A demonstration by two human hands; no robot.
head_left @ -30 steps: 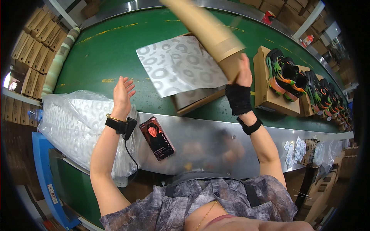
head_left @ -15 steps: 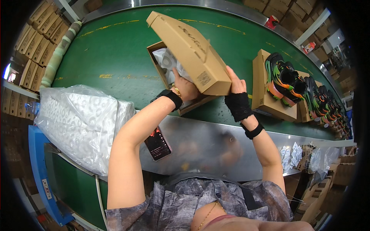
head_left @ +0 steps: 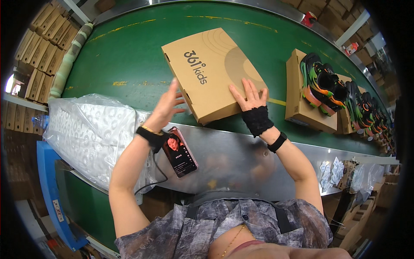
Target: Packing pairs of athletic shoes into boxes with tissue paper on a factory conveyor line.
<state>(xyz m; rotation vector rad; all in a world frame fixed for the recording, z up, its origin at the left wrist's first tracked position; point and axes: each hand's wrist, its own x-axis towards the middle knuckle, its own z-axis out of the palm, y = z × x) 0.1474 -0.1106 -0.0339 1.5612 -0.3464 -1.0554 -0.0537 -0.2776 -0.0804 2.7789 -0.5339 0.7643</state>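
A closed brown cardboard shoebox (head_left: 211, 64) lies at a slant on the green conveyor belt (head_left: 125, 56), its lid down over the contents. My right hand (head_left: 251, 97) rests on the lid's near right part, fingers spread flat. Beside the box's near left corner, my left hand (head_left: 166, 108) is held in the air with its fingers apart and nothing in it. A lit phone (head_left: 180, 153) lies on the metal ledge (head_left: 224, 159) below the left hand, with a black cable near it.
Clear plastic wrapping with patterned white paper (head_left: 95, 138) is piled at the left. On the right, black, green and orange shoes (head_left: 323, 86) sit on brown boxes (head_left: 295, 101) in a row. Small white packets (head_left: 331, 172) hang at the ledge's right end. Stacked boxes (head_left: 39, 60) fill the far left.
The lid, raised half a second ago over white patterned paper, is now down on the box. My left hand has come out of the box and moved left; my right has moved onto the lid.
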